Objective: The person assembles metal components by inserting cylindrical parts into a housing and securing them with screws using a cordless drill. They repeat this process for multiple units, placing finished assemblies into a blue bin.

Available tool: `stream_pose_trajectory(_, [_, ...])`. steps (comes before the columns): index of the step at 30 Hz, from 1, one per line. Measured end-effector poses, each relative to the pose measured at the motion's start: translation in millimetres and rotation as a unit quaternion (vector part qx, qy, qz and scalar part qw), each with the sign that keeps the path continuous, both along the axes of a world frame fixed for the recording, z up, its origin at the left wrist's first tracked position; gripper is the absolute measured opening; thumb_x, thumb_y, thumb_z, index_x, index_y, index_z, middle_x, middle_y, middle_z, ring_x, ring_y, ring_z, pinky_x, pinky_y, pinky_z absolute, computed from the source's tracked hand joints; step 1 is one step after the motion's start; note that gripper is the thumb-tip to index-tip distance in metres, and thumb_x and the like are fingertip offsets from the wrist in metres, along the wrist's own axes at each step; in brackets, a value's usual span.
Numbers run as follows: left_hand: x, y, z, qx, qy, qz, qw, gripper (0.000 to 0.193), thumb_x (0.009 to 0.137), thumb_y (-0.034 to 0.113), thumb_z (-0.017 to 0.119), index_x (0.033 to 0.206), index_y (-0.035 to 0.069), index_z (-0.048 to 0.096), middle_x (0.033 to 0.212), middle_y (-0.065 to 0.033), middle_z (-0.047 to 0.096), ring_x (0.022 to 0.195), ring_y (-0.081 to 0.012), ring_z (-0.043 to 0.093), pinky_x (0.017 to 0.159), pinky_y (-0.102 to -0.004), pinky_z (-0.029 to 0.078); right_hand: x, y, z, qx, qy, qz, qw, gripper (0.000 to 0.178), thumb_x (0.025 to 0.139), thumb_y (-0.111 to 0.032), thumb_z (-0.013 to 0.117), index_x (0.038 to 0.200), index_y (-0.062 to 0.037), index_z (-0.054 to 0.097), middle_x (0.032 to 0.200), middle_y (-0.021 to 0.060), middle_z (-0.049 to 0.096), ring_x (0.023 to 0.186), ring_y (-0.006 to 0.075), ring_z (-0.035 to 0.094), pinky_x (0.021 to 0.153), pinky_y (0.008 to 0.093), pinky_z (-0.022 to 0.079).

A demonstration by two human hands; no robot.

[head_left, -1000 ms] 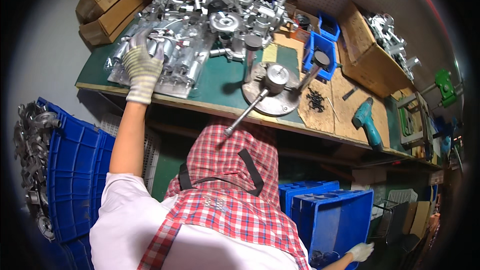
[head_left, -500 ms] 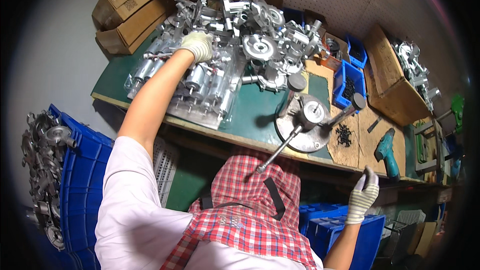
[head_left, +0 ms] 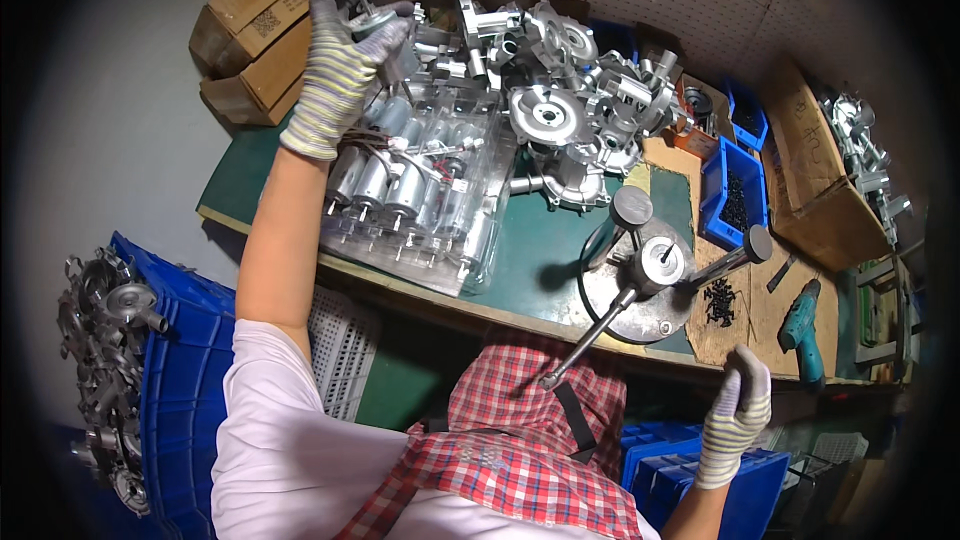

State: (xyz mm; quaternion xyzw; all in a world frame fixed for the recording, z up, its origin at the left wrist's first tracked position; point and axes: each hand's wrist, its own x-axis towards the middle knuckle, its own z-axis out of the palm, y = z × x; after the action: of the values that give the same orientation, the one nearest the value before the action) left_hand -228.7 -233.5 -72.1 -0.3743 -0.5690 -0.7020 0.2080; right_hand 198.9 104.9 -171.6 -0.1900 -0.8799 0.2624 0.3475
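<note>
My left hand [head_left: 338,70], in a striped work glove with grey fingers, is raised over the far left of the bench. Its fingers are wrapped round a small silver electric motor [head_left: 400,58], its thin shaft showing. Below lie several more silver motors [head_left: 405,188] with wires, in a clear plastic tray [head_left: 470,270]. My right hand [head_left: 738,415], gloved alike, hangs off the bench's front edge with fingers stretched upward and nothing held. Between the hands stands a round metal fixture [head_left: 625,300] with a long lever [head_left: 590,342] and two posts with round tops.
Cast metal housings [head_left: 575,100] are piled behind the tray. At right are a blue bin [head_left: 728,195] of black screws, loose screws [head_left: 718,302], a teal power drill [head_left: 802,330] and a cardboard box [head_left: 820,160]. A blue crate [head_left: 185,370] with metal parts stands at lower left.
My left hand has risen from the tray, up and to the left, with a motor now in its grip. My right hand stays low beside the bench. The view has shifted slightly.
</note>
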Motion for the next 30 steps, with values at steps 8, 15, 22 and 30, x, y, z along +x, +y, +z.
stream_pose_trajectory(8, [65, 2, 20, -0.115, -0.083, -0.122, 0.982, 0.062, 0.084, 0.013, 0.084, 0.137, 0.011, 0.053, 0.119, -0.0055, 0.065, 0.108, -0.0216, 0.070, 0.098, -0.0353, 0.059, -151, -101, 78, 0.118, 0.115, 0.354, 0.921, 0.051, 0.085, -0.012, 0.075, 0.133, -0.0013, 0.059, 0.125, 0.0184, 0.064, 0.117, 0.0360, 0.062, 0.102, 0.0452, 0.048])
stream_pose_trajectory(15, [169, 73, 14, 0.035, -0.287, -0.221, 0.931, 0.040, 0.098, 0.019, 0.072, 0.127, 0.009, 0.046, 0.116, -0.0126, 0.066, 0.109, -0.0187, 0.065, 0.097, -0.0357, 0.056, -194, -145, 56, -0.257, 0.217, 0.321, 0.885, 0.064, 0.089, -0.023, 0.079, 0.141, -0.0008, 0.050, 0.132, 0.0171, 0.058, 0.119, 0.0281, 0.060, 0.105, 0.0383, 0.047])
stream_pose_trajectory(22, [-38, 70, 12, -0.352, -0.118, 0.422, 0.827, 0.099, 0.080, 0.063, 0.078, 0.153, 0.011, 0.036, 0.147, -0.0215, 0.045, 0.136, -0.0383, 0.047, 0.112, -0.0527, 0.044, -82, -78, 70, -0.409, 0.066, 0.157, 0.896, 0.069, 0.076, -0.043, 0.088, 0.123, 0.0009, 0.062, 0.102, 0.0083, 0.068, 0.087, 0.0131, 0.066, 0.069, 0.0257, 0.054])
stream_pose_trajectory(30, [-124, 134, 12, -0.573, -0.235, 0.392, 0.680, 0.094, 0.094, 0.072, 0.053, 0.156, 0.003, 0.035, 0.151, -0.0308, 0.045, 0.136, -0.0417, 0.052, 0.111, -0.0540, 0.044, -23, -68, 47, -0.503, 0.035, 0.040, 0.863, 0.063, 0.074, -0.034, 0.092, 0.120, -0.0014, 0.062, 0.097, 0.0051, 0.067, 0.066, 0.0064, 0.058, 0.051, 0.0191, 0.044])
